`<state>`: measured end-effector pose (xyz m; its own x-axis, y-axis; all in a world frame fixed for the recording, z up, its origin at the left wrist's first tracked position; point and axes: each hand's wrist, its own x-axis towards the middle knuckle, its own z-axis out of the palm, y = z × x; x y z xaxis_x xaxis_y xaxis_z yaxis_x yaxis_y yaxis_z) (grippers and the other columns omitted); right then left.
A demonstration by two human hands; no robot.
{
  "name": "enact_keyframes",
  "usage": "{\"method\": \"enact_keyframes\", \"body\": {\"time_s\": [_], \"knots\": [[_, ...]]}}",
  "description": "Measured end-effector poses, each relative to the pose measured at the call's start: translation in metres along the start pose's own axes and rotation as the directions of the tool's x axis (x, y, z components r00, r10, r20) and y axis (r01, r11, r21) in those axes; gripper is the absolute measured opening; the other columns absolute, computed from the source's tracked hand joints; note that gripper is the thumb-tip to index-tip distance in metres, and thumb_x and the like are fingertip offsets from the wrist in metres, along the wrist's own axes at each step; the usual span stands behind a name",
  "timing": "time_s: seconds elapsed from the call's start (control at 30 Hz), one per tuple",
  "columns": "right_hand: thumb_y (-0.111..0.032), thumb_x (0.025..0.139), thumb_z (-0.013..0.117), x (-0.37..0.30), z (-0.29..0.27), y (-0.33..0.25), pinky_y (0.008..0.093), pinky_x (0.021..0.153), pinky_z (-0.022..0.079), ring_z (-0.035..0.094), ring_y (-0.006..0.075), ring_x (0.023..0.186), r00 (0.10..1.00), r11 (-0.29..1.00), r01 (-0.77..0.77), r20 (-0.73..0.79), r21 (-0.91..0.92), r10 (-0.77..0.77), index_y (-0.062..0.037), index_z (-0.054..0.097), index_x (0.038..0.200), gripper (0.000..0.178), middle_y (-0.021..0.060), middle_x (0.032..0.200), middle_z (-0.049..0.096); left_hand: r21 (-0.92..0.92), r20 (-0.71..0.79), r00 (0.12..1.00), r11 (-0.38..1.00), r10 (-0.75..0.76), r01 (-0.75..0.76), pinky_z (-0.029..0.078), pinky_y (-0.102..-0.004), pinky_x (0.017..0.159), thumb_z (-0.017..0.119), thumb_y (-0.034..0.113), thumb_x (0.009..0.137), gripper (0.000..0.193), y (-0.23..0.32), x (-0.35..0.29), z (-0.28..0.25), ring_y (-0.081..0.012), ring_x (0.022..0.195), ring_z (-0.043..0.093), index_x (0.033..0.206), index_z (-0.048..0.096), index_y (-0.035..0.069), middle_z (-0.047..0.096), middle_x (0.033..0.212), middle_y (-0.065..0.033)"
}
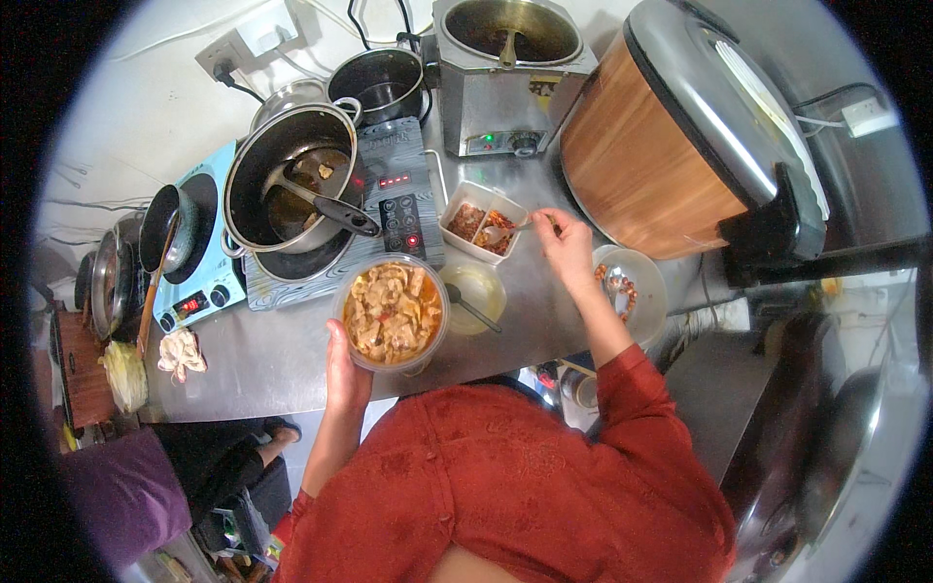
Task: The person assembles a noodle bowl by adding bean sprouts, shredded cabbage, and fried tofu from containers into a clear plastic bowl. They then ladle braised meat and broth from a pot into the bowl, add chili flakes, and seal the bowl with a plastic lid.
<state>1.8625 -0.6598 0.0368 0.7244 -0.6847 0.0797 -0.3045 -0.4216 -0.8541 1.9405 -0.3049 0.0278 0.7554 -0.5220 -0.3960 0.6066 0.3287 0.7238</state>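
Nearest to us, by the middle of the steel counter's (282, 374) front edge, our left hand (348, 367) holds a clear, round plastic tub (398, 368) brimming with pale chunks in orange oil (394, 309); our thumb presses its left side, while the other fingers are hidden, and we cannot tell whether its base touches the surface. Filled this high, it could slop oil over its rim if that grip tips, and one-sided support would be the likely cause. Just beyond lies a shallow, translucent bowl (494, 291) with a black-handled spoon (476, 311) across it; a sleeve or a swing of the tub might knock that handle. Farther in, our right fingers (547, 222) pinch a pale spoon (515, 230) dipped into the right-hand compartment of a white, rectangular, two-part container (473, 251); too much tilt there could drop red bits, or mix them into the darker brown seasoning (466, 222) alongside. Toward the counter's back edge, a deep, two-handled steel pot (243, 185) stands on a grey, wood-patterned cooker (389, 155) with lit indicators; its black-handled ladle (340, 214) juts over the rim, so a careless reach could catch it and, we judge, risk a burn.
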Motion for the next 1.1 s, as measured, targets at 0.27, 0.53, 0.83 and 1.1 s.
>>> {"method": "enact_keyframes", "body": {"time_s": [0.27, 0.53, 0.83, 1.1], "knots": [[-0.025, 0.098, 0.059, -0.004, -0.020, -0.017, 0.0216, 0.047, 0.036, 0.049, 0.0047, 0.051, 0.981, 0.918, -0.194, 0.078, 0.346, 0.178, -0.0042, 0.072, 0.100, 0.024, -0.0038, 0.060, 0.056, 0.030, 0.002, 0.999, 0.999, -0.039, 0.039, 0.036, -0.0441, 0.112, 0.031, 0.058, 0.101, 0.075, 0.003, 0.006, 0.004, -0.0286, 0.134, 0.046, 0.146, 0.033, -0.002, 0.045, 0.146, -0.0171], [-0.017, 0.097, 0.060, -0.065, -0.006, -0.115, 0.0206, 0.053, 0.039, 0.052, 0.0049, 0.057, 0.976, 0.904, -0.149, 0.206, 0.401, 0.069, -0.0038, 0.071, 0.105, 0.019, -0.0015, 0.072, 0.060, 0.015, 0.007, 0.997, 0.997, -0.081, 0.081, 0.033, -0.0451, 0.113, 0.030, 0.057, 0.102, 0.071, -0.002, 0.013, 0.005, -0.0291, 0.134, 0.045, 0.146, 0.035, 0.002, 0.047, 0.145, -0.0155], [-0.001, 0.084, 0.068, -0.075, 0.000, -0.128, 0.0321, 0.063, 0.049, 0.060, 0.0225, 0.071, 0.879, 0.872, 0.477, 0.036, -0.114, -0.476, -0.0076, 0.072, 0.106, 0.023, 0.0101, 0.083, 0.059, -0.083, 0.018, 0.996, 0.993, -0.082, 0.083, 0.042, -0.0407, 0.107, 0.043, 0.051, 0.101, 0.069, 0.003, 0.012, 0.009, -0.0260, 0.128, 0.050, 0.145, 0.034, -0.002, 0.048, 0.142, -0.0156], [-0.027, 0.087, 0.071, -0.036, 0.024, -0.060, 0.0400, 0.071, 0.053, 0.064, 0.0316, 0.083, 0.895, 0.802, 0.427, 0.323, -0.418, -0.308, -0.0138, 0.066, 0.121, 0.037, 0.0091, 0.103, 0.060, -0.059, 0.001, 0.999, 0.997, -0.051, 0.051, 0.037, -0.0425, 0.111, 0.039, 0.052, 0.102, 0.068, 0.007, 0.001, 0.012, -0.0270, 0.132, 0.046, 0.146, 0.033, 0.000, 0.047, 0.144, -0.0162]]}}
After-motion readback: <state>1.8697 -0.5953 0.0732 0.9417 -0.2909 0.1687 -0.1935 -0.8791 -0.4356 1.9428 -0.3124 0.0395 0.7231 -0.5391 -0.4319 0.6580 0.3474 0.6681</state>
